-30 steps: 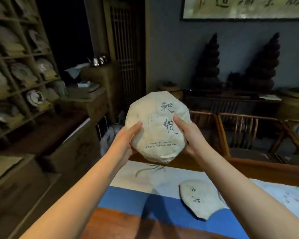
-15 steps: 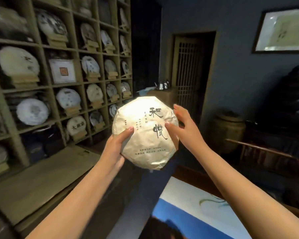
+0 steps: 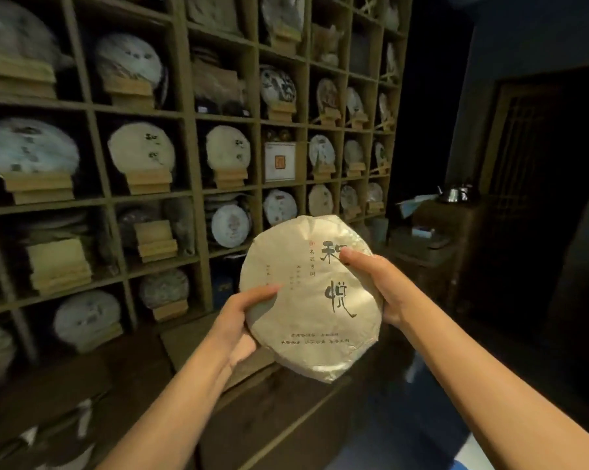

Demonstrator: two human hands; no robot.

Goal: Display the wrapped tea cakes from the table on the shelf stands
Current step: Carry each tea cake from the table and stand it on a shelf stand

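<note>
Head view: your left hand (image 3: 242, 320) and right hand (image 3: 376, 283) grip the tea cake (image 3: 311, 296) by its rim; likely stiff, dense, paper-wrapped, slippery.

Dim room, dark cabinet (image 3: 432, 239), lattice door (image 3: 523, 157)
</note>
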